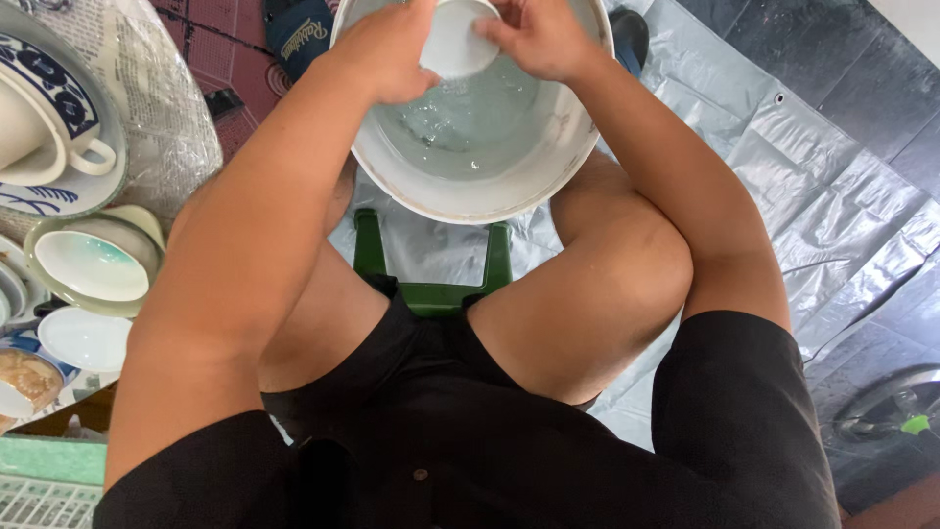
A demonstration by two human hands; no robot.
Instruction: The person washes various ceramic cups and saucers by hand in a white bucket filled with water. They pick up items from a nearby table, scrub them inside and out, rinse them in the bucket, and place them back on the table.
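Small white bowl [454, 39] gripped by both hands [387, 54] [539, 37], inside basin rim [470, 208].

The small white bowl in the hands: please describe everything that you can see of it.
The small white bowl is round, plain and glossy, probably ceramic. It is tilted, partly hidden by fingers, and held above the water in a large white basin. The left hand grips one side, the right hand the other.

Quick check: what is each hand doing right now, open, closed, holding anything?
Left hand: closed on the rim of the small white bowl, over the water basin.
Right hand: gripping the same bowl's other side.
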